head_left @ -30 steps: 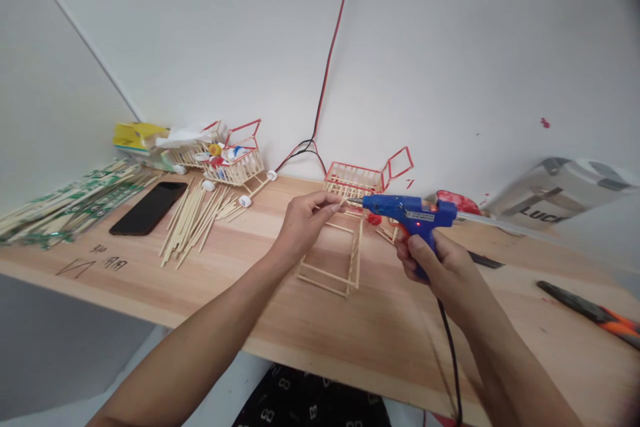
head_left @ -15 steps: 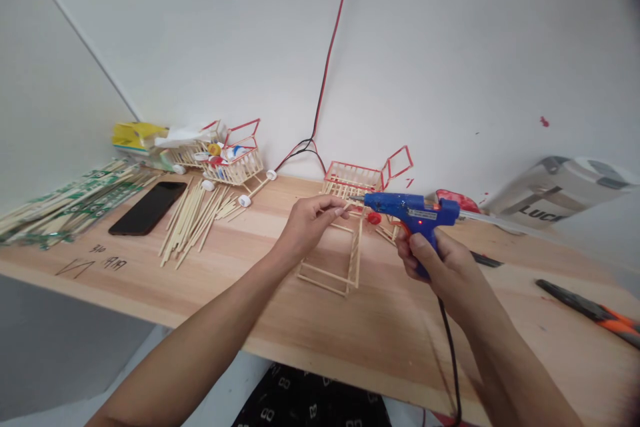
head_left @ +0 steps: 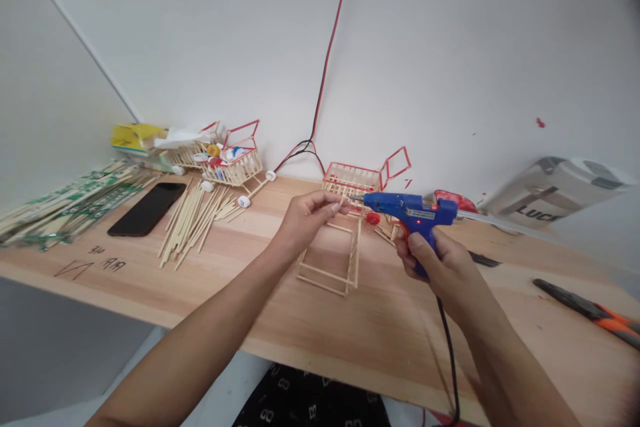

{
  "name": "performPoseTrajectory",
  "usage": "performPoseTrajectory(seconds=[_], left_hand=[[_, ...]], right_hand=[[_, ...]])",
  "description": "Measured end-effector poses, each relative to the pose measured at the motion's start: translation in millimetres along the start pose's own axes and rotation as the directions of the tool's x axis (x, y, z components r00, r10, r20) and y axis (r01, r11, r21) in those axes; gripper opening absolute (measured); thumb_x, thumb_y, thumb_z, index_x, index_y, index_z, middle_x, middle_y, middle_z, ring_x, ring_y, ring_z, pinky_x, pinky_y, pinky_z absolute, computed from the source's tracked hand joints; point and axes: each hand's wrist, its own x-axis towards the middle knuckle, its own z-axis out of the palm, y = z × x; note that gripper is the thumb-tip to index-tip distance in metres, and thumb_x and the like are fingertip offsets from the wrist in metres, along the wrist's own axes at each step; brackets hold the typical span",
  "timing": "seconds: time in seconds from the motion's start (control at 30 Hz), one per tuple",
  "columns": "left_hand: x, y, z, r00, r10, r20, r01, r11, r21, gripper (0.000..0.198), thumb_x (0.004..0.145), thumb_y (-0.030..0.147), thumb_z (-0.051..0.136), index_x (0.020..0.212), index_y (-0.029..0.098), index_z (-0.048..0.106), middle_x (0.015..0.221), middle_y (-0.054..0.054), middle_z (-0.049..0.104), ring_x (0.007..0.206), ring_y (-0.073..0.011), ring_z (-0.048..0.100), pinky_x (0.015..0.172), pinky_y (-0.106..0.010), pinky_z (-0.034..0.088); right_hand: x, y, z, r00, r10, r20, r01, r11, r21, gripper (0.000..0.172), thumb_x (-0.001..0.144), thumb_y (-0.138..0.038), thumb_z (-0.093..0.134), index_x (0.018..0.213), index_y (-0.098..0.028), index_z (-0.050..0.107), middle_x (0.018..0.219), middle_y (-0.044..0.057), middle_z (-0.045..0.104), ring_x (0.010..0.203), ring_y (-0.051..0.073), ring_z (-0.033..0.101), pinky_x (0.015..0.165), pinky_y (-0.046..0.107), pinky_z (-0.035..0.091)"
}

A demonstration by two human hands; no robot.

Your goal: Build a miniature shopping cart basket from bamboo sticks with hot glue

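My right hand (head_left: 433, 257) is wrapped round the handle of a blue glue gun (head_left: 400, 203), its nozzle pointing left and a small red light glowing on its side. A long clear glue stick (head_left: 493, 219) sticks out of the back. At the nozzle tip, the fingers of my left hand (head_left: 313, 213) pinch a short, thin wooden stick (head_left: 343, 201), mostly hidden by the fingertips. Below both hands, an open frame of wooden sticks (head_left: 327, 273) stands on the table; my left hand covers part of it.
Behind my hands stands a red-rimmed miniature stick cart (head_left: 353, 177); a filled one (head_left: 233, 163) is further left. Loose sticks (head_left: 193, 223), a black phone (head_left: 147, 209) and packaged sticks (head_left: 70, 203) lie left. Pliers (head_left: 575, 303) lie right, before a bag (head_left: 555, 193).
The pinched stick has turned more upright at the nozzle tip, with my left hand shifted very slightly. The glue gun stays nearly where it was.
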Motion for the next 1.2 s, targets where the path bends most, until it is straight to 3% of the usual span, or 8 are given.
performPoseTrajectory(seconds=[0.4,1.2], left_hand=[[1.1,-0.1,-0.2,0.998,0.058,-0.009,-0.058,0.998,0.021,0.011,0.077,0.024,0.069,0.082,0.015,0.073,0.085,-0.006,0.074,0.084,-0.0169,0.067,0.081,-0.027,0.048],[1.0,-2.6,-1.1,0.996,0.017,-0.09,-0.01,0.997,0.081,0.02,0.069,0.031,0.076,0.081,0.015,0.074,0.081,-0.005,0.072,0.075,-0.0149,0.063,0.071,-0.026,0.047]], right_hand=[[0.1,-1.4,1.6,1.0,-0.005,0.009,0.005,1.0,0.013,0.037,0.088,-0.055,0.055,0.084,-0.018,0.049,0.072,-0.001,0.048,0.054,0.007,0.04,0.046,0.022,0.032],[-1.8,-1.5,4.0,1.0,0.004,0.003,-0.004,0.999,0.035,0.037,0.086,-0.055,0.057,0.084,-0.019,0.051,0.073,0.0,0.051,0.054,0.008,0.041,0.046,0.023,0.034]])
